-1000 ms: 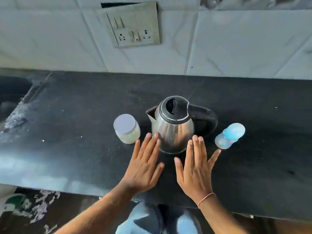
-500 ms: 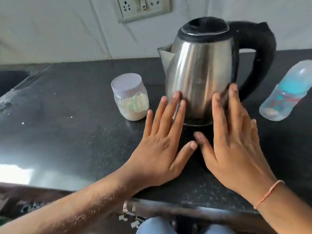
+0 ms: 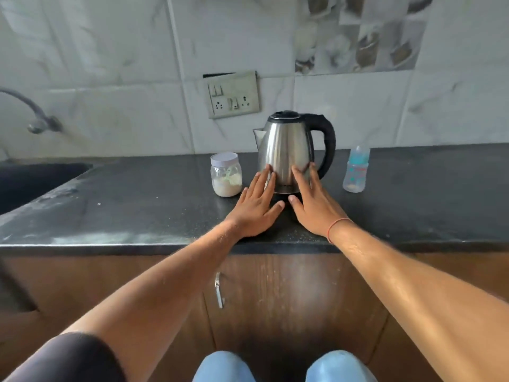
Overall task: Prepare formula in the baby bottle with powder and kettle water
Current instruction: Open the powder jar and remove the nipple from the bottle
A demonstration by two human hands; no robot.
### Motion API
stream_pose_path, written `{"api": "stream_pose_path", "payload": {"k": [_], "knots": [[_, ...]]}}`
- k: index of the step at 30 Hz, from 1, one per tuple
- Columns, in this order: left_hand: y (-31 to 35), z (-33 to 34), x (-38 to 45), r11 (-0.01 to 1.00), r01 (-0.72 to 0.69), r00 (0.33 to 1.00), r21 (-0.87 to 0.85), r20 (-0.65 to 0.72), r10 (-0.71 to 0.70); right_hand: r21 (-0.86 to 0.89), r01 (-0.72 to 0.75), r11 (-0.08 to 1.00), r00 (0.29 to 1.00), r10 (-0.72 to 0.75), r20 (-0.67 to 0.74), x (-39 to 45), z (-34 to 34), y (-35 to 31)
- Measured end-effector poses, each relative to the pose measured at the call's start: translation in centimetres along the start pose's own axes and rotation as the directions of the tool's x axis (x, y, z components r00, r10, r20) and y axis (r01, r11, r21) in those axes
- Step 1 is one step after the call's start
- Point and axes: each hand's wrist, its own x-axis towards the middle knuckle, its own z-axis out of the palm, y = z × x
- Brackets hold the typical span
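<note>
- Steel, brushed and shiny, makes up the body of the electric kettle, which stands upright at the centre of the frame on the black stone counter; its lid and looped handle are black, the handle on the right side and the spout on the left.
- Just left of the kettle stands a clear powder jar with a pale lid, holding off-white powder in its lower part and something pale green above it that is too blurred to name.
- To the right of the kettle, apart from it, the baby bottle stands upright: clear, with a bluish top and red markings too small to read; a little pale matter seems to lie at its bottom.
- The left hand lies flat on the counter, fingers straight and slightly spread, the fingertips at the kettle's lower left side; whether they touch the steel is hard to tell.
- The right hand mirrors it, fingers straight and a little apart, the tips against the kettle's lower right side; an orange thread circles the wrist.
- The hands hide the kettle's base.
- At the left edge of the frame a dark sink and a blurred tap are cut off.
- A switch-and-socket plate sits on the marbled wall tiles above the kettle.
- Below the counter runs a brown wooden cabinet with a metal handle.
</note>
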Motion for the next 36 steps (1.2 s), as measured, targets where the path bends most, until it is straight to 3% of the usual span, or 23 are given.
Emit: {"api": "stream_pose_path", "payload": {"k": [4,13,23,26,28,31,33,34,36], "knots": [[0.3,-0.3,-1.2,0.998,0.033,0.996,0.052,0.081,-0.037,-0.023,-0.026,0.999,0.998,0.027,0.05,-0.8,-0.2,-0.4],[-1.1,0.4,0.4,0.998,0.057,0.99,0.019,0.129,-0.059,-0.042,-0.035,0.998,0.994,0.039,0.099,0.2,0.1,0.6],[-2.9,0.4,2.8,0.999,0.035,0.996,-0.037,0.081,-0.032,-0.073,-0.003,0.997,0.996,0.009,0.084,3.1,1.0,2.0],[-2.7,0.0,2.4,0.998,-0.016,0.997,-0.055,-0.08,0.011,-0.057,-0.004,0.998,1.0,0.005,0.021,3.3,1.3,2.4],[-2.7,-0.2,1.8,0.998,-0.032,0.933,-0.057,-0.361,0.009,-0.043,-0.005,0.999,0.998,0.003,-0.06,3.3,1.3,2.5],[-2.9,-0.5,1.5,0.974,0.13,0.713,-0.186,-0.665,-0.222,-0.06,-0.013,0.998,0.987,0.004,-0.161,3.5,1.3,2.5],[-3.4,-1.0,1.9,0.885,0.242,0.599,-0.398,-0.656,-0.459,-0.081,-0.019,0.997,0.98,0.003,-0.198,3.4,1.3,2.5],[-4.0,-1.2,2.2,0.822,0.289,0.574,-0.491,-0.598,-0.559,-0.088,-0.024,0.996,0.978,0.005,-0.208,3.3,1.2,2.4],[-5.7,-1.5,2.8,0.689,0.317,0.6,-0.651,-0.426,-0.678,-0.089,-0.031,0.996,0.976,0.011,-0.217,3.1,1.0,2.2]]}}
